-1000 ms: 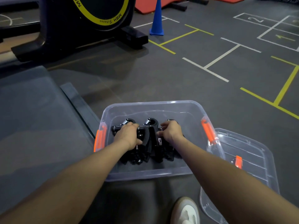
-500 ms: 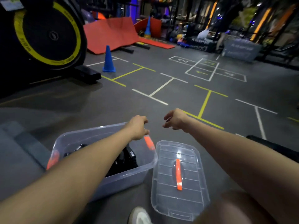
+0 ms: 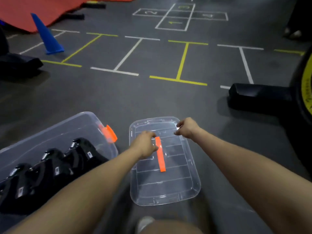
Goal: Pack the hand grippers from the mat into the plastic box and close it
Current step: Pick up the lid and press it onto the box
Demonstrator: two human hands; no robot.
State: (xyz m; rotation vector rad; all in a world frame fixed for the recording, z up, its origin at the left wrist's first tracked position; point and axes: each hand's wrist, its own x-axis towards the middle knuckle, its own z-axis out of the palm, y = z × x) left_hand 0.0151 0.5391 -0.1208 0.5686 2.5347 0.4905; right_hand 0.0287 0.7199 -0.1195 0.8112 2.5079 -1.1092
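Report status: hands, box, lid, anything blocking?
Both hands over the lid: left hand by its orange handle, right hand at far rim; grip unclear. Hand grippers in open box. Nothing blocking.

Black hand grippers (image 3: 55, 164) lie packed in the open clear plastic box (image 3: 81, 122). Its clear lid (image 3: 168, 188), orange-handled, lies flat on the floor just beside it.
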